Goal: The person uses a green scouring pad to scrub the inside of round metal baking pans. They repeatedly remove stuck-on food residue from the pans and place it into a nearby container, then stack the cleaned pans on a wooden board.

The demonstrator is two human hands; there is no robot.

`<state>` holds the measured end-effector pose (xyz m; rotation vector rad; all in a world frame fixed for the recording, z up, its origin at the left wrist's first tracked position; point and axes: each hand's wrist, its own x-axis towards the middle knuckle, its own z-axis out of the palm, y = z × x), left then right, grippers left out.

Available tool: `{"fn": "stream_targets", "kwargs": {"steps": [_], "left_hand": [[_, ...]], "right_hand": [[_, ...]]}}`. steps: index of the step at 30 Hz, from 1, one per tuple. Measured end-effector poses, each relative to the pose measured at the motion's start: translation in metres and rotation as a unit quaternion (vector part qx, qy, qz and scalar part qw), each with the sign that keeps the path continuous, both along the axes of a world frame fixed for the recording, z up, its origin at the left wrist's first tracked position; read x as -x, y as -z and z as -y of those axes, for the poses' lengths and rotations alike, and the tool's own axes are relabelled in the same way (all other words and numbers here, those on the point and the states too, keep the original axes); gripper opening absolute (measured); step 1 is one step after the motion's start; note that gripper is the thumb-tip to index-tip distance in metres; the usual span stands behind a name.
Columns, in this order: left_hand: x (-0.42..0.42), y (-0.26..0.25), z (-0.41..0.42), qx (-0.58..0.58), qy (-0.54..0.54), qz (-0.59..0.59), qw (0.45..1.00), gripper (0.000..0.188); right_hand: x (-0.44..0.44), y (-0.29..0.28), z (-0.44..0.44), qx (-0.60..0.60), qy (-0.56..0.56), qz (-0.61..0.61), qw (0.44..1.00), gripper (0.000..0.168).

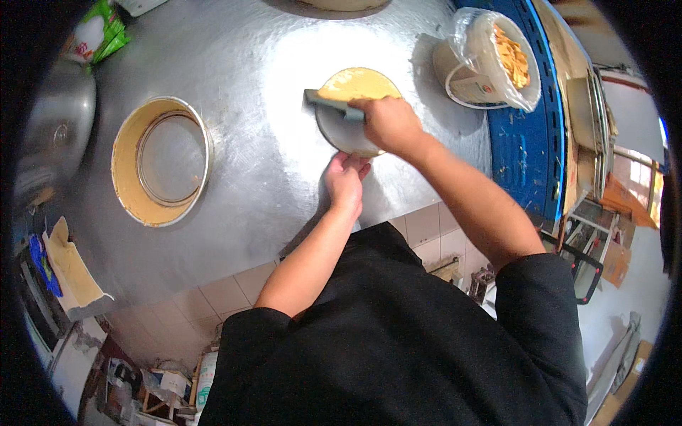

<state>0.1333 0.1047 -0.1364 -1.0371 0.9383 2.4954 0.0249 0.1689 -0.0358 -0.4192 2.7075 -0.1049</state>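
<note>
In front of me a round metal disc (346,130), seemingly a cake tin base, lies on or just above the steel tabletop. A yellow cake-like layer (362,82) coats its far part; the nearer part is bare grey. My right hand (393,123) grips a flat grey-green scraper (333,105), whose blade lies across the disc at the edge of the yellow layer. My left hand (347,173) holds the disc's near rim, thumb uppermost. To the left stands a round metal cake ring (197,125), its inner wall coated with yellow-brown residue.
A white bucket (469,85), lined with clear plastic, holds yellow-orange scraps (512,58) at the far right. Past it runs a blue panel (525,133). A large steel bowl (61,122) and green packaging (112,40) sit at the left. Another round pan (341,4) shows at the far edge.
</note>
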Motion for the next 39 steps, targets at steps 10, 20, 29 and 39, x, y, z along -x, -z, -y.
{"fn": "stream_targets", "kwargs": {"steps": [10, 20, 29, 39], "left_hand": [[-0.011, -0.001, 0.007, 0.028, -0.022, -0.024, 0.999, 0.026], [0.002, -0.036, 0.078, 0.11, 0.113, -0.072, 0.985, 0.051], [0.015, -0.05, 0.078, 0.097, 0.098, -0.107, 0.985, 0.04], [0.03, -0.04, 0.093, 0.016, 0.156, -0.091, 0.983, 0.067]], "right_hand": [[0.105, 0.008, -0.007, -0.011, -0.029, -0.045, 0.999, 0.035], [0.036, -0.063, -0.083, 0.257, 0.1, -0.081, 0.958, 0.021], [-0.075, -0.044, -0.164, 0.505, 0.401, -0.121, 0.755, 0.023], [-0.109, -0.028, -0.184, 0.542, 0.441, -0.094, 0.709, 0.025]]}}
